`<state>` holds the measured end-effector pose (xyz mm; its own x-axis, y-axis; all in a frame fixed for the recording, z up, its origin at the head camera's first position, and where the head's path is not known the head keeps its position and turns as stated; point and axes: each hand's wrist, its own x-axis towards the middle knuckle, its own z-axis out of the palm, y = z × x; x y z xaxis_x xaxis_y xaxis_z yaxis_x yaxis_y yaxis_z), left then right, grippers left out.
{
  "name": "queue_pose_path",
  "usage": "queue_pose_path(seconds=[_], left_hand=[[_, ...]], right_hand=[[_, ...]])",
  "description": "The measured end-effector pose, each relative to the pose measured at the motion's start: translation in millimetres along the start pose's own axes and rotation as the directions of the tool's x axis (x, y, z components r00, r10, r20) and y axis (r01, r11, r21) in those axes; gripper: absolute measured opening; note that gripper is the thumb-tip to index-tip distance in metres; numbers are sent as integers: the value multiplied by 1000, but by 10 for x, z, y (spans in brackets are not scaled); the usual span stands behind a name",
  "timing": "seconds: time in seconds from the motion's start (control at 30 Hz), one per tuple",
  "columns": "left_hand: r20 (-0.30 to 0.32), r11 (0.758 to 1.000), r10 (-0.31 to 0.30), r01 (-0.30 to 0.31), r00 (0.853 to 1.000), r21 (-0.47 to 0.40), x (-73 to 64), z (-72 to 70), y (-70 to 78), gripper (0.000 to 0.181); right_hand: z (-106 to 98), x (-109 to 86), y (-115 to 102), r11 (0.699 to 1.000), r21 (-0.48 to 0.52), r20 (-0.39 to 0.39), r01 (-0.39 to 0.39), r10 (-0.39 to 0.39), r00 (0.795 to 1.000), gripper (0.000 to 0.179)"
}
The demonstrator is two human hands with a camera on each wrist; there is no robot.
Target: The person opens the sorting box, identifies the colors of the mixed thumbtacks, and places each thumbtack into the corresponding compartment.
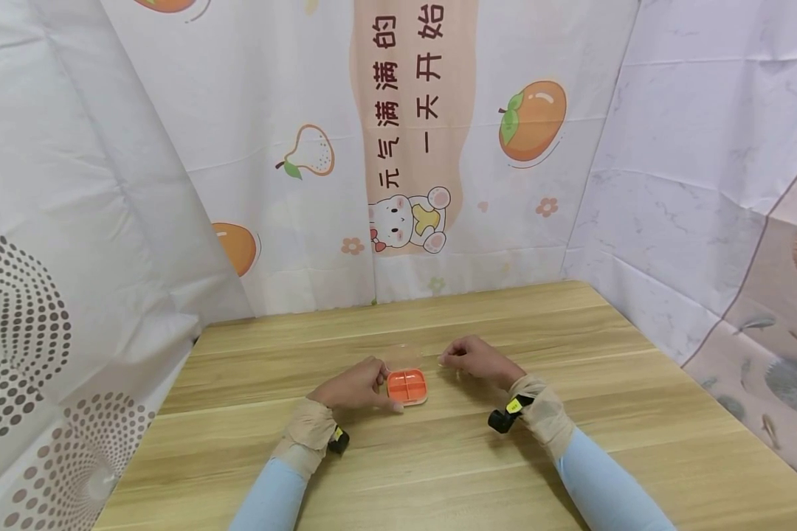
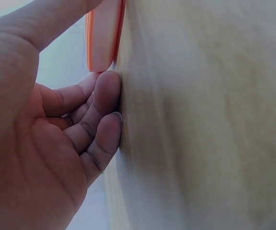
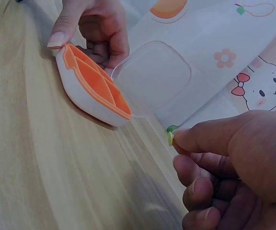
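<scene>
A small orange pill box (image 1: pixel 407 387) with a white outer shell and several compartments stands on the wooden table. Its clear lid (image 3: pixel 152 79) is flipped up at the far side. My left hand (image 1: pixel 359 385) holds the box at its left side, thumb on the near corner and fingers by the far one. In the left wrist view, the curled fingertips (image 2: pixel 108 91) lie against the table beside the box's pale side wall. Right of the box, my right hand (image 1: pixel 478 359) pinches a small yellow disc-like piece (image 3: pixel 170 139) between thumb and forefinger. Its exact kind is too small to make out.
The wood-grain table (image 1: pixel 398 472) extends around both hands. Behind it hangs a white curtain (image 1: pixel 332 221) printed with fruit and a cartoon animal; further curtains hang at the left and right. Wrist cameras (image 1: pixel 505 419) are strapped to both wrists.
</scene>
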<state>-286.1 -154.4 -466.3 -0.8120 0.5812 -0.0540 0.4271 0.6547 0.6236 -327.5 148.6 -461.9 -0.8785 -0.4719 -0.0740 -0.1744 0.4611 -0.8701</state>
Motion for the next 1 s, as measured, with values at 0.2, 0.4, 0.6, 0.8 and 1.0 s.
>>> queue_pose_path(seconds=[0.2,0.4,0.6,0.8,1.0], left_hand=[[5,1000,-8,8,1000,9,8,12,-10,60],[3,1000,-6,6,1000,5,12,17,-6,61],[1,1000,-21,21,1000,0,5,16,10,61],[0,1000,-29,29,1000,-5,4,18,-1,60],[1,999,-33,33,999,-13,1,17,2,60]], right_hand=[[23,5,10,1000,-5,9,15,-15,1000,25],[64,7,6,1000,6,24,26,-26,999,25],[109,8,-16,998,-31,27,48,-47,999,22],[174,12,-35,999,-29,26,45,-44,999,19],[225,10,-60,998,-37,24,45,-44,999,19]])
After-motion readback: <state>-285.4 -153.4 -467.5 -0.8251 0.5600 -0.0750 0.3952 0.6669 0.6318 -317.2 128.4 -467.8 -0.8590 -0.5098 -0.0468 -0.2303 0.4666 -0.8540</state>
